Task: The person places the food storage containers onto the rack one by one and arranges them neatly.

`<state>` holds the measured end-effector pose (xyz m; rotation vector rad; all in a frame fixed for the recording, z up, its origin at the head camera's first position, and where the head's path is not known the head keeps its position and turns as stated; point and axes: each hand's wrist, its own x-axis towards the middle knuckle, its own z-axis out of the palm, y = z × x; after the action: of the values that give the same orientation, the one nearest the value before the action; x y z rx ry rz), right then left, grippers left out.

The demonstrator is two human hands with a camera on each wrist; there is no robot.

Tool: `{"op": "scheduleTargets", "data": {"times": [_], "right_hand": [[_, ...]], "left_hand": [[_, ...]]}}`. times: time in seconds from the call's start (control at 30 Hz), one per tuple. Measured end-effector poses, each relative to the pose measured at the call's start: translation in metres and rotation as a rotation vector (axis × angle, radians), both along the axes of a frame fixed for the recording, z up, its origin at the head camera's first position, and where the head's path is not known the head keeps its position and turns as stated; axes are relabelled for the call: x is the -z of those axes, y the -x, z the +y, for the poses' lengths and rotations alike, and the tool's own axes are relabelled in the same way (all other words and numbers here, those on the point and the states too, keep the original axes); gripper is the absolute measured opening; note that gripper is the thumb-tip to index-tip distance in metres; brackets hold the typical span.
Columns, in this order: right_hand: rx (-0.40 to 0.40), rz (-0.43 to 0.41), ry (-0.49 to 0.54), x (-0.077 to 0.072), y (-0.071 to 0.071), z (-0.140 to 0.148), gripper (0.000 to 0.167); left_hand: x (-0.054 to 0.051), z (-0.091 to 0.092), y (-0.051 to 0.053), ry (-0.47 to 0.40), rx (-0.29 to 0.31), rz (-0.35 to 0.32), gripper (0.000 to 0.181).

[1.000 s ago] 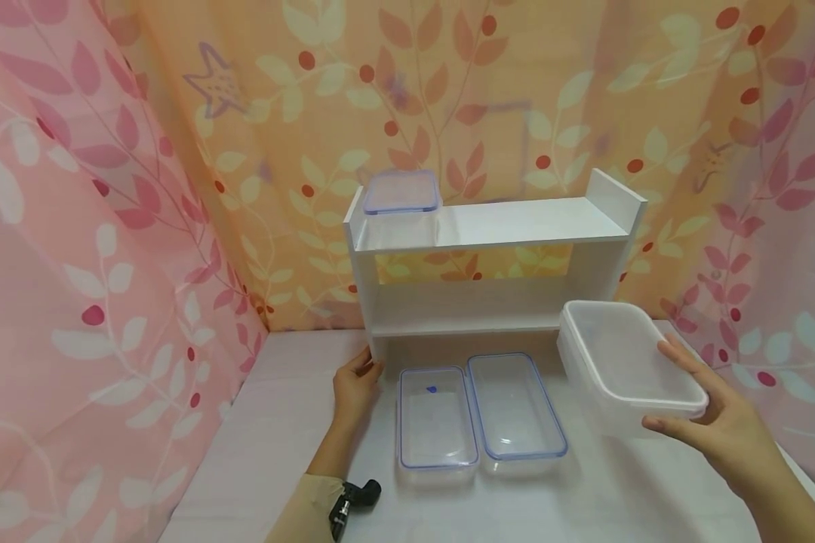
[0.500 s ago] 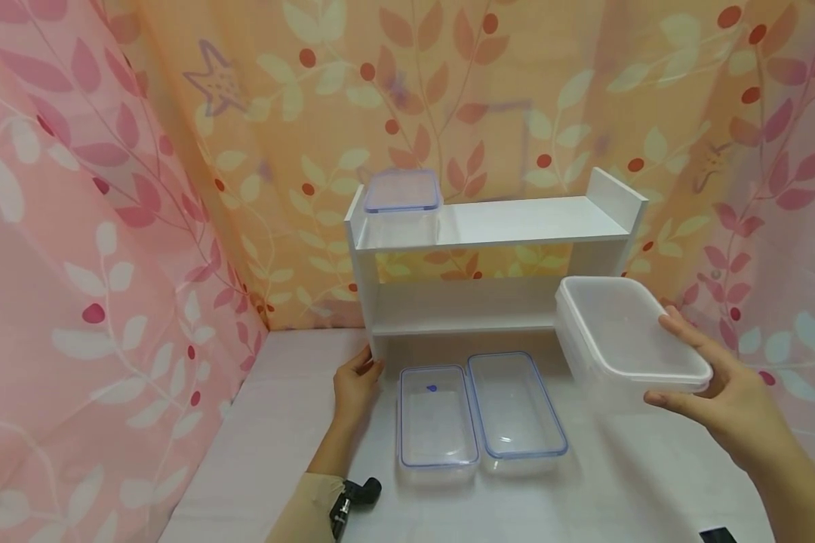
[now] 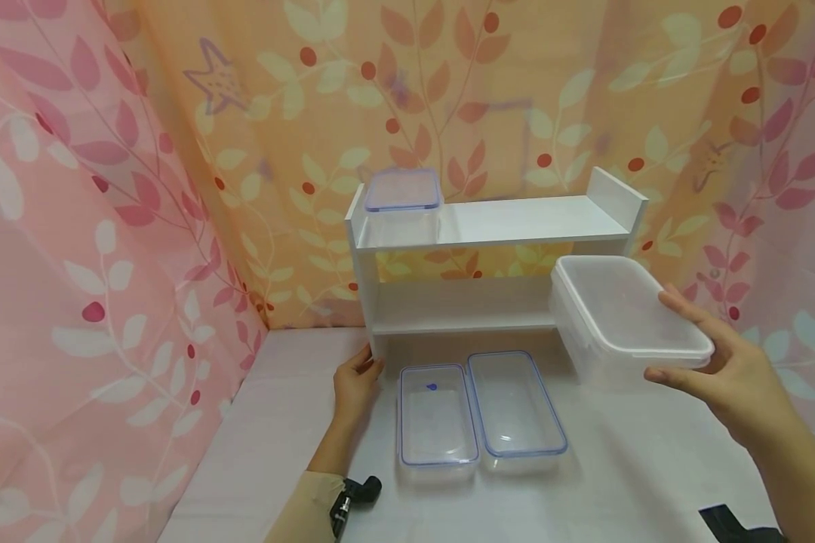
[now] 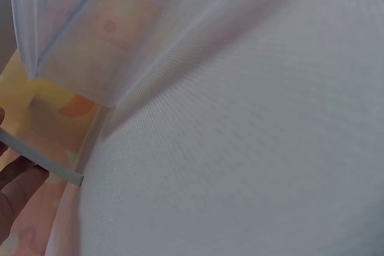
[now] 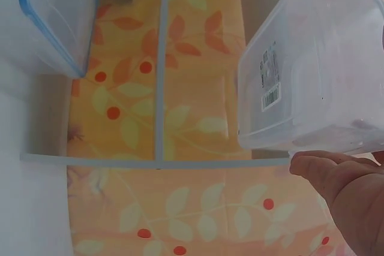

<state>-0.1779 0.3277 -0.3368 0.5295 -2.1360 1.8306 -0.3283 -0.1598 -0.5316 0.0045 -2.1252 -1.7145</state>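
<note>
My right hand [image 3: 733, 373] holds a clear plastic food container with a white lid [image 3: 611, 309] by its right side, thumb in front and fingers behind. The container hangs in the air before the right end of a white two-tier shelf [image 3: 462, 303]. A barcode label [image 5: 271, 76] shows on its base in the right wrist view. My left hand [image 3: 355, 386] grips the shelf's left side panel [image 4: 42, 157] low down, with fingers on both sides of the board in the left wrist view.
Two clear containers with blue-rimmed lids, a left one [image 3: 438, 422] and a right one [image 3: 516, 407], stand side by side on the white tabletop [image 3: 258, 452]. Another blue-lidded container [image 3: 402, 197] sits on the shelf's top tier at the left. Patterned curtains [image 3: 244, 166] surround the table.
My right hand has raised the white-lidded container steadily, up toward the shelf's right end. The left hand stays at the side panel. A black strap by the right forearm has come into view.
</note>
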Motion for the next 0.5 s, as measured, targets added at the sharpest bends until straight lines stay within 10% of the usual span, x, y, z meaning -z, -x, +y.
{"op": "scheduleTargets", "data": {"times": [0.5], "right_hand": [[0.024,0.007,0.014,-0.023,0.014,-0.009,0.089]], "left_hand": [[0.000,-0.001,0.000,-0.007,0.012,-0.018,0.044]]}}
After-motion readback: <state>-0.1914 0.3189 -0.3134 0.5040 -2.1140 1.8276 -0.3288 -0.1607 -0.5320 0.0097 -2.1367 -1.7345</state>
